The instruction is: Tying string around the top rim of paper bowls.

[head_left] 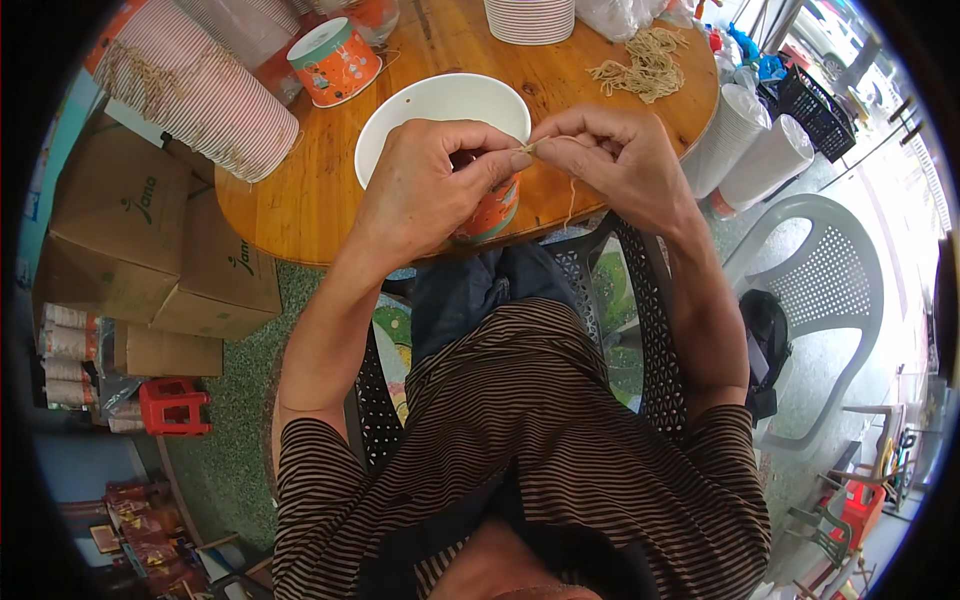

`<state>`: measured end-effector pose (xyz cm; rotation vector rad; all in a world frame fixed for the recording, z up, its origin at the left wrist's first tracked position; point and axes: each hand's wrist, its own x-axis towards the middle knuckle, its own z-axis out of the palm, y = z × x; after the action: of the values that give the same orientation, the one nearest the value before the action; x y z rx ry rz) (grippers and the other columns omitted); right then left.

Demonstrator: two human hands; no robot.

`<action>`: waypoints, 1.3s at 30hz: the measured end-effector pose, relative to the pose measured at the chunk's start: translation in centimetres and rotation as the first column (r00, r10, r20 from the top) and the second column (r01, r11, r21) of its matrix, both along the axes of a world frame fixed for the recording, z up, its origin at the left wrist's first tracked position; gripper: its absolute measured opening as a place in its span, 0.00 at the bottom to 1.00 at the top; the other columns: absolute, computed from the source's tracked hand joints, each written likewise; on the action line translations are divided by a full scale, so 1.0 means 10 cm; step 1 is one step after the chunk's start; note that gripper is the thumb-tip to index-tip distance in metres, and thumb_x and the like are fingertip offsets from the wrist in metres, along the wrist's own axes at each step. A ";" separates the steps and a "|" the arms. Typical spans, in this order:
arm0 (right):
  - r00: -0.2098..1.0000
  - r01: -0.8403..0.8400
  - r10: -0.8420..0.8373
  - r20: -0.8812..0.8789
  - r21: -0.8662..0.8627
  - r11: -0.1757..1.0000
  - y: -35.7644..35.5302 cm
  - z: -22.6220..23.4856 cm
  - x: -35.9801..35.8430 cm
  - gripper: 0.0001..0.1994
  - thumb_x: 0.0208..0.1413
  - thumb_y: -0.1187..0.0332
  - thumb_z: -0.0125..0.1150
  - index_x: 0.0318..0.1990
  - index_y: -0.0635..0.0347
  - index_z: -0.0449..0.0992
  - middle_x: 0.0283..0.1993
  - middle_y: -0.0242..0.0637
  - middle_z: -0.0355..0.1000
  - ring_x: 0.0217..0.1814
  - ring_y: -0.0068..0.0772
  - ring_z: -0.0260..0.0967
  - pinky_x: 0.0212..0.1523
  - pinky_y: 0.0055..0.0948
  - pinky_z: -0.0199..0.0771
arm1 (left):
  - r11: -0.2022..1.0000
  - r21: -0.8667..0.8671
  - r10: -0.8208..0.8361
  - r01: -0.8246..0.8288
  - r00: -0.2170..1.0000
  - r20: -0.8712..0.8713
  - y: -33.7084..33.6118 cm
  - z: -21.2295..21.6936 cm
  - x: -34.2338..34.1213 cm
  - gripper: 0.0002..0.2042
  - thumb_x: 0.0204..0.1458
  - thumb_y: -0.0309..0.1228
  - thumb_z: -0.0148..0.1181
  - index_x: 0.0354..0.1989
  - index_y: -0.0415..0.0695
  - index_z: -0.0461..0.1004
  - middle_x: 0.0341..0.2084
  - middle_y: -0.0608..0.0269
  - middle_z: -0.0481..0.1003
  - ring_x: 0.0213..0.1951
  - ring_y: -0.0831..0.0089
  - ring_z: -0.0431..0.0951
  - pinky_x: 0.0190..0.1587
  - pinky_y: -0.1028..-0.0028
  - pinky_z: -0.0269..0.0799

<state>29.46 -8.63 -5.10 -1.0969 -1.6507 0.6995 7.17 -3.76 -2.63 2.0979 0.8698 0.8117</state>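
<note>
Thin beige string (571,190) is pinched between the fingertips of the left hand (425,185) and the right hand (610,160), above a white-lined orange paper cup (440,105) on the round wooden table (300,205), its end dangling.

Round wooden table (300,205), lacquered, warm brown. Black perforated plastic chair (650,300) under the seated person. Grey plastic chair (835,285) to the right, a black bag (768,345) against it. Floor (235,440) is green speckled on the left, pale grey concrete on the right. Cardboard boxes (130,240) stacked left of the table, a small red stool (175,407) below them. Black crate (815,110) top right. Red stool (855,505) lower right. Daylight comes in from the right side, bright, washing out the concrete there.
</note>
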 end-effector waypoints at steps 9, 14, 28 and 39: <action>0.990 0.135 -0.139 0.037 0.084 0.987 -0.02 -0.03 -0.04 0.09 0.61 0.67 0.70 0.40 0.64 0.86 0.20 0.18 0.59 0.24 0.10 0.52 0.23 0.21 0.53 | 0.971 0.233 -0.043 0.050 0.999 -0.032 -0.02 -0.01 -0.02 0.08 0.58 0.30 0.67 0.38 0.38 0.86 0.30 0.55 0.85 0.30 0.63 0.84 0.36 0.68 0.77; 0.985 0.174 -0.174 -0.018 0.066 0.982 -0.05 0.00 -0.13 0.08 0.61 0.68 0.69 0.39 0.65 0.86 0.21 0.17 0.60 0.25 0.09 0.52 0.24 0.20 0.52 | 0.906 0.419 -0.002 0.064 0.989 -0.146 -0.01 0.01 -0.03 0.07 0.57 0.29 0.67 0.37 0.40 0.86 0.30 0.56 0.84 0.31 0.57 0.83 0.36 0.66 0.76; 0.993 0.097 -0.097 0.070 0.007 0.995 -0.11 0.08 0.02 0.09 0.61 0.66 0.72 0.39 0.65 0.85 0.20 0.22 0.61 0.24 0.11 0.53 0.24 0.23 0.56 | 0.934 0.356 -0.022 0.023 1.000 -0.005 -0.03 -0.03 -0.01 0.05 0.54 0.28 0.71 0.36 0.41 0.85 0.28 0.60 0.82 0.29 0.64 0.81 0.34 0.69 0.75; 0.972 0.008 -0.037 0.231 0.127 0.992 -0.25 0.10 0.54 0.07 0.61 0.69 0.70 0.37 0.66 0.84 0.27 0.30 0.77 0.27 0.13 0.66 0.28 0.21 0.67 | 0.681 0.720 -0.051 0.135 0.989 -0.137 -0.03 -0.12 -0.22 0.06 0.46 0.24 0.72 0.33 0.44 0.83 0.39 0.65 0.78 0.37 0.64 0.80 0.38 0.65 0.76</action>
<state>34.84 -11.13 -4.11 -1.1386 -1.8513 0.4575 5.00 -4.06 -3.79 2.8817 0.5055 1.1297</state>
